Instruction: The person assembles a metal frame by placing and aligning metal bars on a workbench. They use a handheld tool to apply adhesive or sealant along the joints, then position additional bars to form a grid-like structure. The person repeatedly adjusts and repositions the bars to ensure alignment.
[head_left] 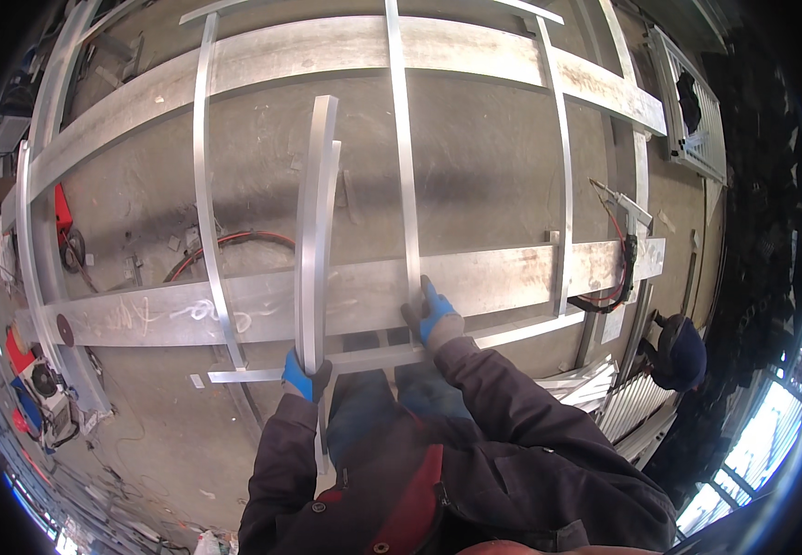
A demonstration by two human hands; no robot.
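My left hand (pixel 306 375), in a blue and dark work glove, is closed around the near end of a long silvery metal bar (pixel 313 231). A second narrow bar (pixel 333 199) lies close along its right side; whether the hand also grips that one is hard to see. Both reach away over a wide flat metal beam (pixel 489 282). My right hand (pixel 433 313), gloved alike, is at the near end of the middle metal crossbar (pixel 403 166), with thumb and fingers on either side of it. The glove hides the very end of that crossbar.
Another wide beam (pixel 327 51) runs across the far side. Further crossbars stand left (pixel 203 157) and right (pixel 558 157). A welding torch (pixel 630 211) with a dark cable rests at the right. Near the lower right is another person (pixel 678 354); red equipment (pixel 22 356) stands left.
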